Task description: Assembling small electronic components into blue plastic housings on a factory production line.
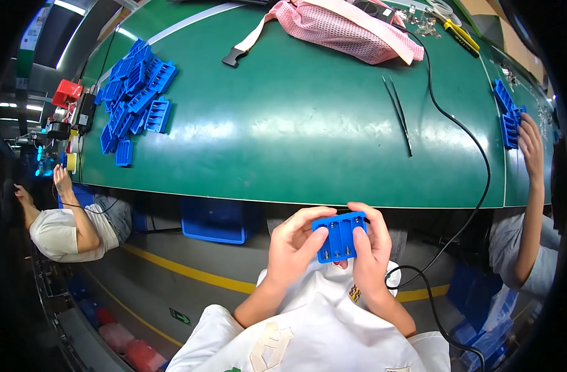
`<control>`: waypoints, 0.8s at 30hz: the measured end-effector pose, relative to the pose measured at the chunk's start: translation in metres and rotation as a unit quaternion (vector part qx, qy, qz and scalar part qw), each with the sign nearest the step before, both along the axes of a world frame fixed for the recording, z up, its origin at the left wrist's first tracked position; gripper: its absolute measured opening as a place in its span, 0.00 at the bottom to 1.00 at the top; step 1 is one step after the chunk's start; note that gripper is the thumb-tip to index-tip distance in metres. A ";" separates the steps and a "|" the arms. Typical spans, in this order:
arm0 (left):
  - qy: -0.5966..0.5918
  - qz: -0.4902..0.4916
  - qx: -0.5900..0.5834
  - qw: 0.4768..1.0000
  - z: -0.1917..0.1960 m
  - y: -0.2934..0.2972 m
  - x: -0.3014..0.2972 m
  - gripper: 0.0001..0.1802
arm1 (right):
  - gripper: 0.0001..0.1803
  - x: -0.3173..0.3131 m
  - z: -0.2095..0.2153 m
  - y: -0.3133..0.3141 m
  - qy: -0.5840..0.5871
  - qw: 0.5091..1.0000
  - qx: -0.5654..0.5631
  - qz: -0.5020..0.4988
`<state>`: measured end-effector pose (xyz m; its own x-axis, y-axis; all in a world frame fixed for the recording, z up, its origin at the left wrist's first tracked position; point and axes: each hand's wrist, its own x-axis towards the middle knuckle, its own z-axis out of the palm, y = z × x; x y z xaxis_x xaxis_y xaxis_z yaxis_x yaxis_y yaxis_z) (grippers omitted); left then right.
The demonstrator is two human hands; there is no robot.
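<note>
A small blue plastic holder with slots [340,237] is held between both hands, close to my chest and just below the near edge of the green table [296,124]. My left hand [294,245] grips its left side with the thumb on the front. My right hand [371,248] grips its right side, fingers curled over the top edge. A heap of several similar blue holders [136,99] lies at the table's far left.
A pair of tweezers [398,111] and a black cable [463,133] lie on the table to the right. A pink mesh bag [345,28] sits at the back. Another person's hand [531,146] touches blue holders [507,115] at right. A seated person [66,226] is at left; a blue bin [214,220] stands under the table.
</note>
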<state>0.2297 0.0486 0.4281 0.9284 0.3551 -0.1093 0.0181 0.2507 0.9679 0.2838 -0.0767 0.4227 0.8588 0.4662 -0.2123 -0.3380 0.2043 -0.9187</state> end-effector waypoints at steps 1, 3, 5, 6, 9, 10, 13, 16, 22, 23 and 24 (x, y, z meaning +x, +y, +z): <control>0.029 0.028 -0.037 0.998 0.005 -0.003 -0.001 0.14 | 0.16 0.000 -0.001 0.001 0.014 1.000 -0.004 -0.005; 0.053 0.079 -0.065 0.993 0.007 -0.010 0.000 0.12 | 0.15 -0.002 0.003 0.006 0.025 1.000 0.002 -0.018; 0.054 0.084 -0.019 0.995 0.004 -0.011 0.002 0.11 | 0.15 -0.004 0.003 0.007 0.035 0.999 0.008 -0.030; 0.055 0.087 0.027 0.994 0.002 -0.011 0.003 0.11 | 0.14 -0.005 0.002 0.008 0.019 0.999 0.011 -0.032; 0.044 0.101 0.064 0.992 -0.006 -0.011 0.007 0.09 | 0.12 -0.004 0.000 0.006 -0.001 0.999 0.012 -0.033; 0.043 0.101 0.064 0.992 -0.004 -0.011 0.006 0.09 | 0.11 -0.003 0.000 0.005 -0.006 0.999 0.010 -0.032; 0.084 0.085 0.090 0.989 -0.002 -0.009 0.007 0.09 | 0.10 -0.002 0.001 0.005 -0.004 0.999 0.004 -0.038; 0.084 0.092 0.093 0.988 -0.004 -0.009 0.007 0.08 | 0.09 -0.001 -0.005 0.007 -0.049 0.997 -0.013 -0.056; 0.081 0.115 0.151 0.978 -0.001 -0.013 0.006 0.09 | 0.07 0.005 -0.007 0.001 -0.016 0.999 -0.039 -0.018; 0.080 0.114 0.151 0.979 -0.001 -0.013 0.005 0.09 | 0.07 0.005 -0.008 0.001 -0.017 0.999 -0.039 -0.019; 0.077 0.108 0.157 0.979 -0.003 -0.012 0.004 0.10 | 0.08 0.004 -0.009 0.001 -0.007 0.999 -0.036 -0.023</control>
